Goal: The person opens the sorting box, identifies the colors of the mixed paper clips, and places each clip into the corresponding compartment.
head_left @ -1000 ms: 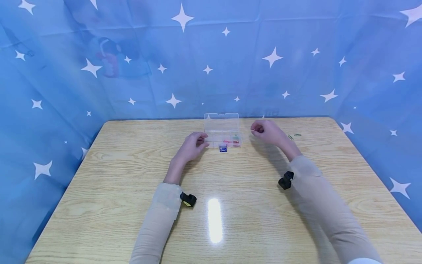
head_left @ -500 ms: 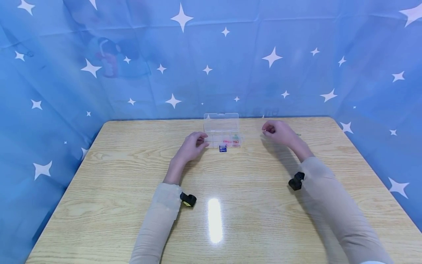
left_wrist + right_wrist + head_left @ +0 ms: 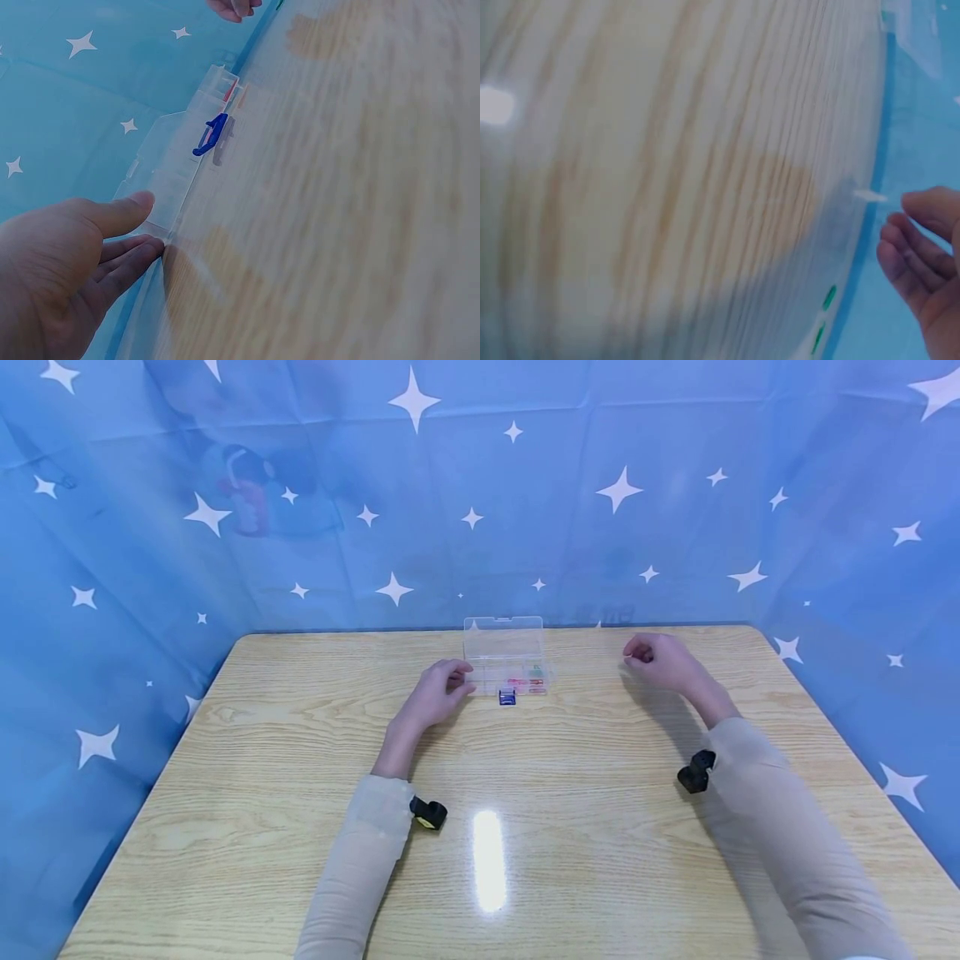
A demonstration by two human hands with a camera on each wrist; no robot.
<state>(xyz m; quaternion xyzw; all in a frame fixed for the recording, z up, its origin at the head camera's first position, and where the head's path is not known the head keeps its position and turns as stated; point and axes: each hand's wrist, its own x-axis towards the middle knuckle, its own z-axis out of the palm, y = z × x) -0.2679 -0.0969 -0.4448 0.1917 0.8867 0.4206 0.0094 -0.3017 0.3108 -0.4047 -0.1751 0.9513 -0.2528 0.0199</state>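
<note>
A clear plastic box (image 3: pixel 495 677) with its lid raised stands at the table's far edge; red and pink small pieces (image 3: pixel 525 682) lie inside its right part. My left hand (image 3: pixel 437 693) holds the box's left end, thumb and fingertips at the corner in the left wrist view. A small blue frame-like piece (image 3: pixel 211 135) is at the box's front side. My right hand (image 3: pixel 663 664) hovers right of the box, fingers loosely bent, a gap showing between thumb and fingers. Two green paper clips (image 3: pixel 829 297) lie on the table near it, hidden behind the hand in the head view.
The wooden table (image 3: pixel 315 727) ends at a blue curtain (image 3: pixel 337 552) with white stars, right behind the box. A black wrist camera (image 3: pixel 697 772) sits on the right sleeve, another camera (image 3: pixel 430 814) on the left. A bright light reflection lies on the near tabletop.
My right hand has moved steadily to the right, away from the box, and now covers the green paper clips in the head view. My left hand and the box have stayed put.
</note>
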